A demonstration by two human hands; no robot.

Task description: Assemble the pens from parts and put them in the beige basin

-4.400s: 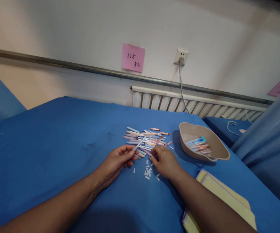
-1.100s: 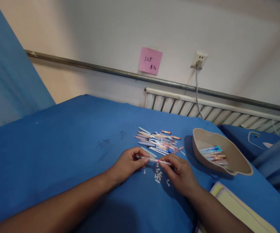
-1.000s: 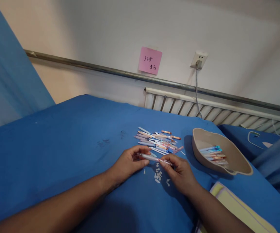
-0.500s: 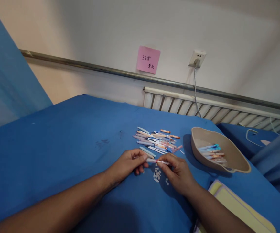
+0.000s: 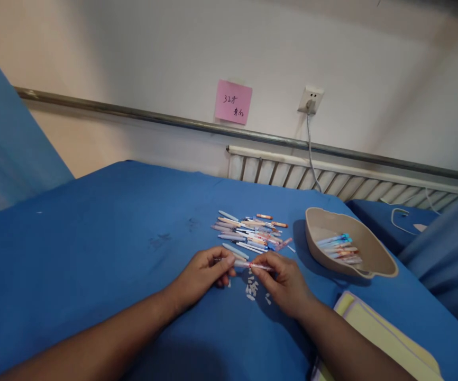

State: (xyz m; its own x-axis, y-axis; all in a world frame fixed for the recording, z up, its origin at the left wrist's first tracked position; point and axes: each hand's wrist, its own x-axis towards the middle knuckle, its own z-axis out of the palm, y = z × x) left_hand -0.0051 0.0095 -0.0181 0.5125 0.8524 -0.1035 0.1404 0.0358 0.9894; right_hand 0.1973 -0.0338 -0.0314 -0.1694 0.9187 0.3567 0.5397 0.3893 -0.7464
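My left hand (image 5: 204,271) and my right hand (image 5: 285,280) each pinch one end of a thin pen (image 5: 244,263) held level just above the blue table (image 5: 94,248). Under the pen lies a small heap of white caps (image 5: 252,288). Just beyond my fingers a pile of several coloured pens (image 5: 250,233) is spread on the cloth. To the right stands a beige dish (image 5: 372,259) with several pens (image 5: 338,248) lying in it.
A yellow cloth (image 5: 387,338) lies at the near right edge. Behind the table run a radiator (image 5: 332,180) and a metal rail, with a pink note (image 5: 232,101) and a socket (image 5: 310,100) with a cable on the wall. Blue fabric hangs at both sides.
4.4 s ago my left hand held a pen alone while my right hand reached into the pile. Since 1.1 s ago both hands hold one pen, its two parts pushed closer together.
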